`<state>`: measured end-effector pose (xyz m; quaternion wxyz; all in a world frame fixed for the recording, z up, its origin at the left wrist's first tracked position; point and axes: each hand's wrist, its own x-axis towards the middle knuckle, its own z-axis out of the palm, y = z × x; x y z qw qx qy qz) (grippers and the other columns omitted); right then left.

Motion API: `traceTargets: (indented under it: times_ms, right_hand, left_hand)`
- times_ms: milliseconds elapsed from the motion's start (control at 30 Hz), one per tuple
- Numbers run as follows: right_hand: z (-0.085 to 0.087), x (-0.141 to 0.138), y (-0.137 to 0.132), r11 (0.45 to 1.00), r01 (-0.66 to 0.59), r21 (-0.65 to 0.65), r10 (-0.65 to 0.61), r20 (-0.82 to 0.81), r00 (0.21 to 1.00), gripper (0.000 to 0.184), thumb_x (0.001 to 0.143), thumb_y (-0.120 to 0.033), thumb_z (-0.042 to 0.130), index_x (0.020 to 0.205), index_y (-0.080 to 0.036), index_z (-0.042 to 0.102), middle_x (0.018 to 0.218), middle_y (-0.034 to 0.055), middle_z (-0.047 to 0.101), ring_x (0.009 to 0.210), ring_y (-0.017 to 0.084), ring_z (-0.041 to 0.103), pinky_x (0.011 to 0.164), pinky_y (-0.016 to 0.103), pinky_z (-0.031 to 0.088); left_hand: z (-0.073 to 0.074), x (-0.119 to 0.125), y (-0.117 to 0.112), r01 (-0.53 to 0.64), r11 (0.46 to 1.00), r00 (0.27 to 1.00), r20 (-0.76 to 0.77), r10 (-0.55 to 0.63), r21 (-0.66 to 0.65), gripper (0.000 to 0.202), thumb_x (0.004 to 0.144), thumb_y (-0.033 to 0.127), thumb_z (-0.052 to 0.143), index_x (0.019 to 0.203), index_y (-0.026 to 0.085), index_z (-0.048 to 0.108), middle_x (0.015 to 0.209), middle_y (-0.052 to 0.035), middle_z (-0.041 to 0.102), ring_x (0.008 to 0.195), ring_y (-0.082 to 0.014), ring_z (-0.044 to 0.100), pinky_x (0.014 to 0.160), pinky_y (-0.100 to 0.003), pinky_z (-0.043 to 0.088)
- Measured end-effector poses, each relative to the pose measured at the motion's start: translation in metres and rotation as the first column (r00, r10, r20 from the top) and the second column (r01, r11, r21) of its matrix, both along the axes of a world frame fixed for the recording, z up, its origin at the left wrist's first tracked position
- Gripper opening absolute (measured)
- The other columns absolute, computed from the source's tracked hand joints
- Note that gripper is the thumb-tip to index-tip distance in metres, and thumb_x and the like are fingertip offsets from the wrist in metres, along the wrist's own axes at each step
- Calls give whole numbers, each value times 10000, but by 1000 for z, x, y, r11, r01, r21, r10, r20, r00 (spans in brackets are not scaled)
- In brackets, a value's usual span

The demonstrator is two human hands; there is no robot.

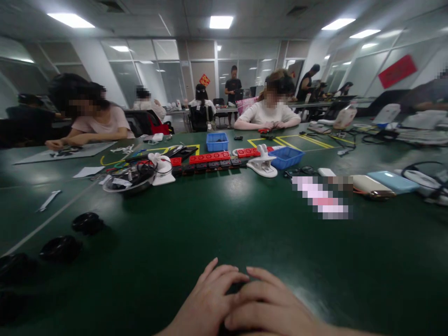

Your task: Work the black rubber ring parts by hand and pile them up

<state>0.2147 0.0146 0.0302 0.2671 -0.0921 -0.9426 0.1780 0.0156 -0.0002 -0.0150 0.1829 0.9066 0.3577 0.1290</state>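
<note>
My left hand [206,303] and my right hand [273,305] lie together on the dark green table [224,233] at its near edge. The fingers of both are stretched out and flat. My right fingers point left and touch my left fingers. A small dark gap shows between the hands, and I cannot tell whether anything lies under them. Neither hand visibly holds anything. The nearest things are black round caps [61,248] on the table to the left.
Mid-table lie a row of red and black power strips [210,161], two blue bins [217,141], white clamp-like holders [264,163], a bowl of cables [129,179] and phones [373,185]. People sit across the table and at the left, working with their hands.
</note>
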Motion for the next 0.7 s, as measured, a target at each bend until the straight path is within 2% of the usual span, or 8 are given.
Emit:
traceTargets:
  times_ms: [67,133,233,300,400,533,600,700]
  right_hand:
    - [4,0,-1,994,109,22,-108,-41,993,209,935,-269,389,1086,-202,518,1035,4,643,989,143,534,1019,334,273]
    - [2,-1,-2,979,201,-40,-202,-45,978,254,913,-346,410,1065,-172,515,999,36,635,920,157,536,909,334,352]
    - [-8,-6,-5,957,278,-85,-281,-23,959,376,843,-499,436,1004,-174,537,914,49,622,799,171,524,732,330,385]
    - [-15,-8,-5,949,311,-50,-311,-1,950,364,839,-509,428,958,-184,545,862,40,618,749,167,510,689,325,371]
    - [-18,-8,-4,960,279,-26,-278,27,960,286,835,-442,484,933,-180,544,855,29,618,751,153,505,669,294,372]
    - [-7,-5,-2,987,156,-44,-156,6,988,151,841,-282,540,939,-168,555,911,4,637,820,124,519,721,251,393]
    - [1,-5,-1,994,95,-48,-95,-11,995,136,876,-238,494,959,-153,560,964,6,639,873,111,525,779,236,399]
    - [9,-5,0,999,20,-26,-20,-20,1000,226,933,-218,374,1028,-112,549,1052,46,625,983,113,513,875,237,387]
  left_hand:
    - [-4,-2,0,5,1000,1000,25,-5,9,589,752,385,640,1292,314,416,1212,-54,563,1152,-292,488,983,-585,319]
    - [-10,-5,0,13,1000,999,47,-13,5,687,710,465,654,1317,298,379,1218,-77,551,1158,-305,477,988,-586,307]
    - [-14,-7,0,-5,1000,998,55,6,-24,642,725,502,626,1294,301,407,1210,-78,550,1151,-291,482,1002,-575,291]
    - [-12,-7,0,-29,998,998,51,31,-49,572,741,471,623,1259,299,452,1191,-72,557,1143,-283,487,1008,-567,286]
    - [-9,-7,1,-37,996,998,55,41,-76,496,746,383,634,1216,300,497,1173,-64,560,1136,-276,488,1014,-561,277]
    - [-6,-6,0,-30,992,996,74,39,-119,497,724,350,640,1201,309,508,1191,-58,544,1135,-278,481,1023,-563,250]
    - [-5,-6,-1,-39,990,995,87,51,-137,506,699,349,652,1186,311,520,1189,-51,541,1133,-283,479,1026,-562,243]
    - [-5,-5,-1,-88,988,991,93,100,-130,523,676,368,671,1176,307,529,1172,-45,551,1121,-285,485,1027,-563,240]
